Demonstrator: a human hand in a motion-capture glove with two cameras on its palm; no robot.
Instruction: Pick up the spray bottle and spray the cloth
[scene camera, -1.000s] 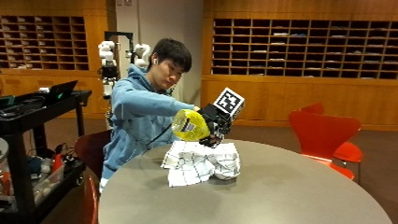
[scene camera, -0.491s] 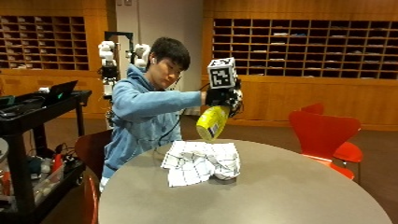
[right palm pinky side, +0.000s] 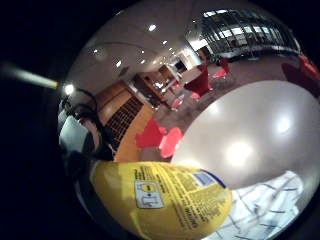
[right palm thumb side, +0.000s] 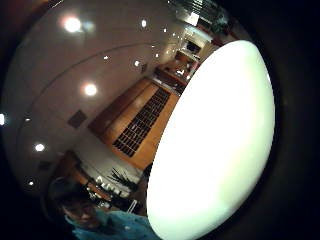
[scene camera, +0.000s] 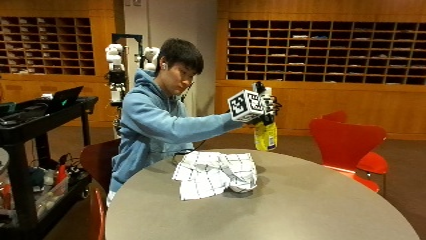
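Lifted since a moment ago, the yellow spray bottle now hangs upright in the air beyond the cloth, the gloved right hand clenched round its neck. Rigid plastic, probably light and a bit slick; the neck suits the trigger. Crumpled checked cloth lies soft on the smooth round bench; red chairs and pigeonhole shelves stand behind.

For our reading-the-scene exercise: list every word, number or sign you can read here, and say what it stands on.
None can be read.
Spray bottle: its yellow label carries lines of print and a small white pictogram box, too blurred to read.
Cloth: only a grid pattern, no text.
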